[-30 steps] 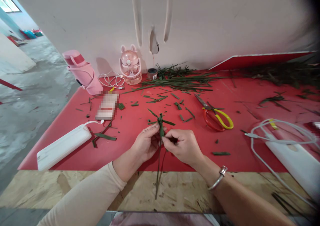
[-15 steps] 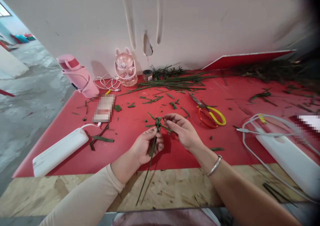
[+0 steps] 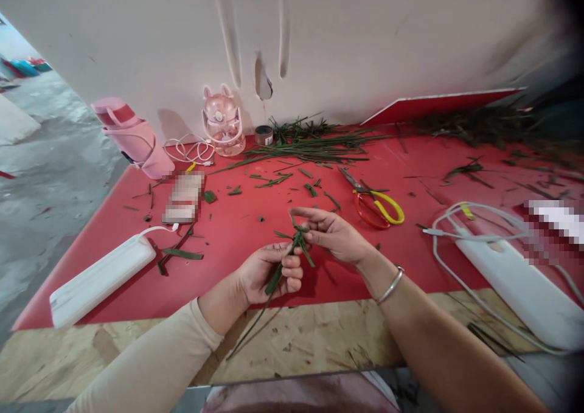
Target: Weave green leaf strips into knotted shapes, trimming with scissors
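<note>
The small knotted piece of narrow dark-green leaf strips (image 3: 298, 238) is held just above the red-covered worktop (image 3: 182, 291), and its weak point is probably the knot itself. The left hand (image 3: 269, 274) is closed around its lower part, fingers curled over the folded leaf, while the right hand (image 3: 340, 236) is partly open, with the thumb and fingertips at the crossing and one finger extended; whether those fingertips pinch a strip or merely touch it, I cannot tell. A loose left grip could let the folds slacken or twist as a strip is worked, while too hard a pull might split the thin leaf along its length. The short ends fan out in several directions, so the wrong one could easily be caught and drag the crossing askew. Below, the long thin green stem (image 3: 249, 334) trails towards the beige sleeve (image 3: 182, 334); it might snag there and tug the piece out of line. If dropped, the piece could be hard to pick out among the scattered short green leaf clippings (image 3: 274, 180). The metal scissors with red and yellow handles (image 3: 398, 211) lie beyond the right hand, where a careless reach might meet their blades.
</note>
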`<state>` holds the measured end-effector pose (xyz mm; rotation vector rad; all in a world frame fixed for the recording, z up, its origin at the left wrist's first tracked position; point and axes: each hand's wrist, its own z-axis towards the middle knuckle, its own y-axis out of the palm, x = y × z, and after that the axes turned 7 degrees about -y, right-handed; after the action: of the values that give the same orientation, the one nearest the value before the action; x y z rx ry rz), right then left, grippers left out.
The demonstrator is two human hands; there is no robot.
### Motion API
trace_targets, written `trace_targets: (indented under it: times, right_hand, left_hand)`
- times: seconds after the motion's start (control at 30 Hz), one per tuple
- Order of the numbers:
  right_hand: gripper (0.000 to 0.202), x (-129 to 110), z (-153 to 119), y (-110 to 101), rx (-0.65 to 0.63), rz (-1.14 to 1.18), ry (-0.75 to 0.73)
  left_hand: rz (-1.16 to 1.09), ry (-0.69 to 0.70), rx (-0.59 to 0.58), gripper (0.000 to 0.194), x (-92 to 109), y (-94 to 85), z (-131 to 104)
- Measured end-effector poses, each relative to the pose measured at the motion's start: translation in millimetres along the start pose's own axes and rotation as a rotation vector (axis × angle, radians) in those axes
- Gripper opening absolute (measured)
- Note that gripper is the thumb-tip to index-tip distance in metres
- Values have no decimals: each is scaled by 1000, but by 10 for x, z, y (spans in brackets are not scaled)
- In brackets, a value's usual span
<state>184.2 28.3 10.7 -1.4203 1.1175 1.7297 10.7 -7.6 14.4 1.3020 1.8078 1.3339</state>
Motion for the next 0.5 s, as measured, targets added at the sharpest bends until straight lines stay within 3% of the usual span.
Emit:
trace_targets:
  times: [0.07, 0.17, 0.4, 0.5]
  right_hand:
    - [42, -40, -22, -48, -95, 7, 55]
    - [32, -114, -32, -62, -124, -26, 97]
    - [19, -111, 5, 21, 9, -277, -5]
    - [20, -18, 22, 54, 70, -285, -45]
  left_hand:
    - [27, -27, 4, 5, -9, 10, -10]
    - [24, -19, -4, 5, -12, 17, -13]
    - [-25, 52, 14, 2, 14, -4, 7]
    - [92, 114, 94, 8, 17, 6, 17]
